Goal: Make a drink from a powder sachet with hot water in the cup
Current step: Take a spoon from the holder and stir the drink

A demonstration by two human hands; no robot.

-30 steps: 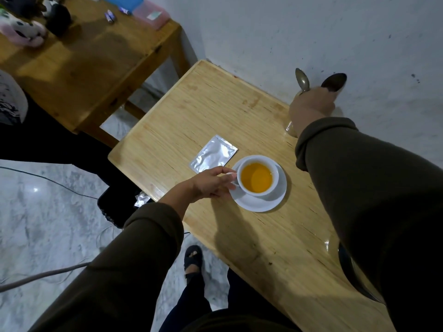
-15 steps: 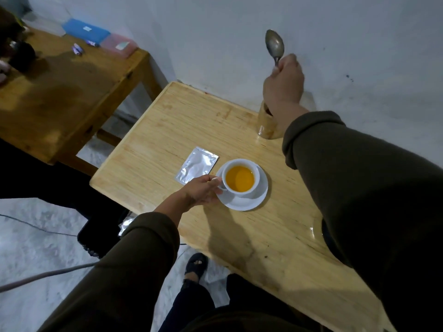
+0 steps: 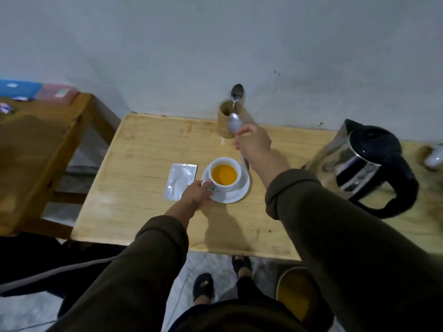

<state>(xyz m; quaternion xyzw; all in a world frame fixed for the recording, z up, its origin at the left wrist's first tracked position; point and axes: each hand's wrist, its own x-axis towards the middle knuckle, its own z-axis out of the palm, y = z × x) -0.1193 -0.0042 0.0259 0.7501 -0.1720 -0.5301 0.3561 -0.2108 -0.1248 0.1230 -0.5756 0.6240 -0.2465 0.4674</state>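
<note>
A white cup (image 3: 224, 187) filled with orange liquid stands on a white saucer (image 3: 241, 190) in the middle of the wooden table (image 3: 134, 192). My left hand (image 3: 195, 194) pinches the cup's handle. A silver sachet (image 3: 180, 181) lies flat just left of the saucer. My right hand (image 3: 253, 142) hovers behind and to the right of the cup, gripping a metal spoon (image 3: 234, 123) with its bowl pointing up and its handle sticking out below the hand. A second spoon (image 3: 236, 94) stands in the wooden holder (image 3: 226, 121) at the wall.
A black and glass electric kettle (image 3: 364, 164) sits at the table's right. A second wooden table (image 3: 36, 144) with blue and pink boxes is to the left. A yellow bin (image 3: 294, 288) stands on the floor under the table's front edge, beside my feet.
My right hand has drawn one spoon out of the holder and brought it down toward the cup. My left hand has stayed on the cup handle. The view has swung right, revealing the kettle.
</note>
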